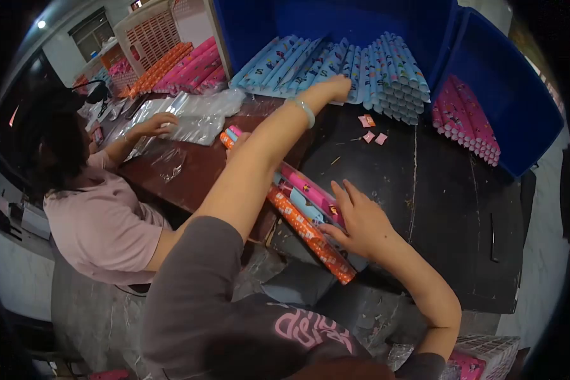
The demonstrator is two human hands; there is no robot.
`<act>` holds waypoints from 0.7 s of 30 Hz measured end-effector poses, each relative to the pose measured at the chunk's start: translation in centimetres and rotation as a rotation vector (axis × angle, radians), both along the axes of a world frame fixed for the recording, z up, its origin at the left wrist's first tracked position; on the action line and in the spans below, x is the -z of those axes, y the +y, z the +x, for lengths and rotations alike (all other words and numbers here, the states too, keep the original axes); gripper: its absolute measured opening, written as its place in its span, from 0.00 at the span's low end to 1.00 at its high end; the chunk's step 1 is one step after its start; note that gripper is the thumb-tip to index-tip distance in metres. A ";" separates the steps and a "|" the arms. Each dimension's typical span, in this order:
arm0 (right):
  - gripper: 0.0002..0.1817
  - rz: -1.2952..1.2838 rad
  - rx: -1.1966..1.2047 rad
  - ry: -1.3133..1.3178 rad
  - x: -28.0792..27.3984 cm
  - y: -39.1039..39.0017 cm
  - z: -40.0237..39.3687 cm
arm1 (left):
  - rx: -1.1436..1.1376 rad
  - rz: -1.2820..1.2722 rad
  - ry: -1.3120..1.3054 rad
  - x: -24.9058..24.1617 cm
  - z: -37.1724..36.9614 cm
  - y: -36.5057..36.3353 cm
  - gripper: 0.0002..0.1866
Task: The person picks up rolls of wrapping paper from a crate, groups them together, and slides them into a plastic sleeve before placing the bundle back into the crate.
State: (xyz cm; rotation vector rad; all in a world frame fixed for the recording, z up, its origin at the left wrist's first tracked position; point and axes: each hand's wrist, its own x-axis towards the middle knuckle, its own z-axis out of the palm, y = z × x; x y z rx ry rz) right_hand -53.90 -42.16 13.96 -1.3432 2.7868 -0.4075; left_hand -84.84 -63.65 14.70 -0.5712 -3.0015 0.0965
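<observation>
Wearer's top: dark charcoal-grey short-sleeved T-shirt [187,304], plain cloth, creased at the shoulder. Across the chest, rounded pink lettering [313,329], bent by folds; wording not legible. Left sleeve [214,256] ends above the elbow in a simple hem; right sleeve [422,366], same grey, only partly in view. Smooth, pale green, ring-shaped bangle [306,113] at left wrist. Left hand [341,88] and right hand [364,225] both ungloved.

Black worktable [449,228] above grey floor [98,316], with window [92,36] and bright light [41,25] at upper left
</observation>
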 end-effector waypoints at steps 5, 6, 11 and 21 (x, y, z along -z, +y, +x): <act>0.53 0.050 0.048 0.013 1.2 -4.2 2.5 | 0.433 -0.102 -0.436 -5.5 9.8 -1.3 0.30; 0.53 0.037 0.037 0.012 1.8 -4.8 2.7 | 0.536 -0.168 -0.545 -4.9 11.3 -1.7 0.35; 0.44 0.019 0.057 0.136 3.1 -5.7 2.4 | 0.655 -0.209 -0.786 0.4 20.6 -6.4 0.63; 0.33 0.020 -0.012 0.116 3.0 -5.1 0.5 | 0.432 -0.222 -0.292 0.4 26.9 -9.2 0.37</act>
